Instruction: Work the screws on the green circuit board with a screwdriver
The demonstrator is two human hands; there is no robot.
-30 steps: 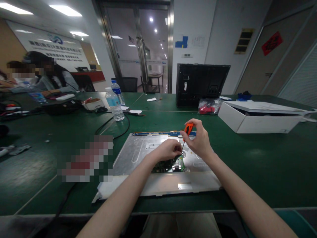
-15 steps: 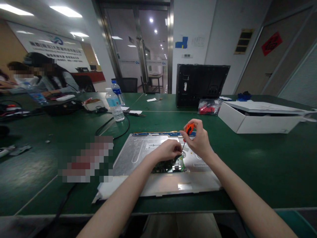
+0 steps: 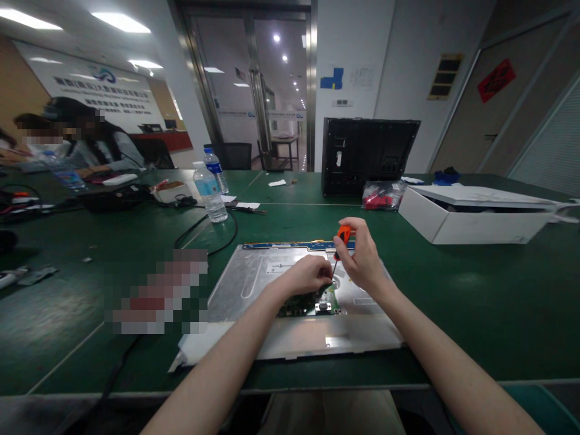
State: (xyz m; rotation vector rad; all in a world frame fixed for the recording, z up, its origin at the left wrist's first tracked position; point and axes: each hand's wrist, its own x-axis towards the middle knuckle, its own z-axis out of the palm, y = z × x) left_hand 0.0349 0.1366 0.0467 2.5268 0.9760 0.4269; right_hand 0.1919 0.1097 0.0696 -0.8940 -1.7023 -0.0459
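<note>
My right hand is closed around the orange and black handle of a screwdriver. Its thin shaft points down at the upper corner of a green circuit board, on the back of a flat silver display panel. Beside the screwdriver's tip, my left hand is pinched with fingertips together; whatever lies between them is hidden. Part of the board is covered by my left hand and forearm. Along the panel's far edge runs a narrow blue circuit strip.
Behind the panel stands a black monitor housing, with a bag of red parts before it. A white box is at the right. Water bottles and a black cable lie left of centre. People sit at the far left.
The screwdriver's handle has shifted slightly left and stands a little differently, and the fingers of my right hand have moved on it. My left hand stays in place.
</note>
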